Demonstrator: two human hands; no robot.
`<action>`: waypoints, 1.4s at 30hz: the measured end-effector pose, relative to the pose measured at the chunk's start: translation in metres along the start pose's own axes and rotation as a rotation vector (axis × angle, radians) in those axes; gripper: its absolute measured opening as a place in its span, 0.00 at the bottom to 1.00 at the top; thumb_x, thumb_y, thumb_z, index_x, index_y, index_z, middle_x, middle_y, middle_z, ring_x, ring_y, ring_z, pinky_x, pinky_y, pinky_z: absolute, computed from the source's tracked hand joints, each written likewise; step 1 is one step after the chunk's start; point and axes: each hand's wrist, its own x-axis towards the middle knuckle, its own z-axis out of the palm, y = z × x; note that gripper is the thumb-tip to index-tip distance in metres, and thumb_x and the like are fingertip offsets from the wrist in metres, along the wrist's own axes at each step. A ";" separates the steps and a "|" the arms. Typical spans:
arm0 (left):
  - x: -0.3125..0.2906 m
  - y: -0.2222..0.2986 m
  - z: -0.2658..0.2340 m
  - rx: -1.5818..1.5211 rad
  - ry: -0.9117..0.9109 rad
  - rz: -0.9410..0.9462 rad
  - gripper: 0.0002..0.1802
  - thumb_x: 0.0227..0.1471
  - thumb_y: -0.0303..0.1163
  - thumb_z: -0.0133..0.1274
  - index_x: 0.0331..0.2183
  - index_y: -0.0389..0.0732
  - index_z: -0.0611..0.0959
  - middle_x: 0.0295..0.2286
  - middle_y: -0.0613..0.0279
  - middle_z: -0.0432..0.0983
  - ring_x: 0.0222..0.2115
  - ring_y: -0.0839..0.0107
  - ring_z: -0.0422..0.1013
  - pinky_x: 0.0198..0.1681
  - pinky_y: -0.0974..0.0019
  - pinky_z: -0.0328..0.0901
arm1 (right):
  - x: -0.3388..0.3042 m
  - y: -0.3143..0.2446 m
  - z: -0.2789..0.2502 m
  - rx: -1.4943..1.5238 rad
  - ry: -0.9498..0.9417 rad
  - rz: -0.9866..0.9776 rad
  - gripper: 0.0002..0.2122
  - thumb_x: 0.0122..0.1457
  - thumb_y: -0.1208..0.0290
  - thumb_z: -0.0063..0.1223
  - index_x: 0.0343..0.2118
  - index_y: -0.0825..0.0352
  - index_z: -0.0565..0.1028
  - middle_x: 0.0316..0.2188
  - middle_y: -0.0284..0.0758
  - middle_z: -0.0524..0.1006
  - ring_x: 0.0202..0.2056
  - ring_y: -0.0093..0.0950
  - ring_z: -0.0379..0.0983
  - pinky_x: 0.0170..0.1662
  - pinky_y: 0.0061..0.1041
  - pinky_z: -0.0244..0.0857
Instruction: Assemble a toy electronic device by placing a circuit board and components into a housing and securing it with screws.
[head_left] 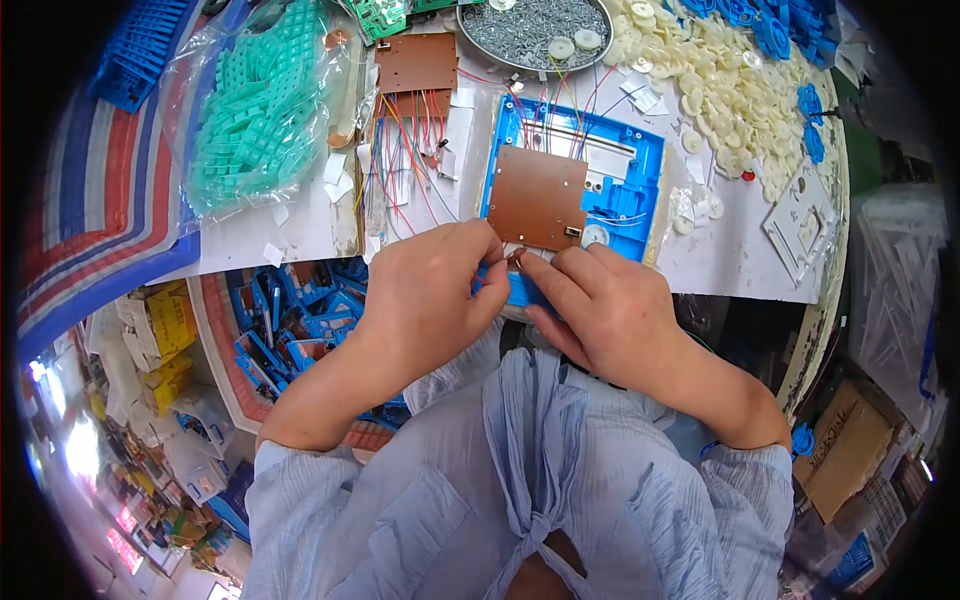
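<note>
A blue plastic casing (648,165) lies on the table in front of me, with a brown circuit board (540,198) resting in it. Thin coloured wires (567,95) run out beyond its far edge. My left hand (430,285) is closed in a pinch at the casing's near left corner; what its fingertips hold is hidden. From the other side, my right hand (610,310) reaches over the casing's near edge with bent fingers. Its index fingertip meets a tiny dark part (515,258) just below the board, too small to name.
More brown boards (415,62) with wires lie to the left, beside a clear bag of green keypads (260,115). A round tray of screws (530,35) stands at the back, next to piled cream discs (725,100). A bin of blue parts (225,350) sits below the table edge.
</note>
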 end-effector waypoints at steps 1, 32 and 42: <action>-0.002 0.000 0.001 -0.005 0.000 -0.022 0.06 0.50 0.28 0.60 0.30 0.42 0.78 0.21 0.60 0.76 0.23 0.59 0.76 0.24 0.58 0.68 | 0.000 0.000 0.000 0.000 -0.002 -0.001 0.21 0.51 0.65 0.66 0.47 0.67 0.78 0.31 0.32 0.72 0.31 0.30 0.73 0.30 0.29 0.69; 0.014 -0.014 -0.019 -0.879 0.160 -0.126 0.06 0.59 0.23 0.58 0.39 0.36 0.81 0.30 0.72 0.77 0.29 0.88 0.69 0.31 0.80 0.62 | 0.019 -0.005 -0.028 -0.208 -0.438 -0.097 0.31 0.54 0.62 0.65 0.60 0.65 0.70 0.36 0.34 0.72 0.36 0.32 0.76 0.34 0.29 0.74; 0.003 -0.005 -0.018 -0.993 0.079 -0.116 0.07 0.59 0.22 0.57 0.40 0.35 0.80 0.34 0.69 0.77 0.35 0.85 0.71 0.38 0.77 0.65 | 0.011 0.008 -0.040 0.012 -0.330 -0.100 0.25 0.55 0.61 0.64 0.55 0.67 0.74 0.34 0.34 0.74 0.36 0.33 0.77 0.33 0.33 0.73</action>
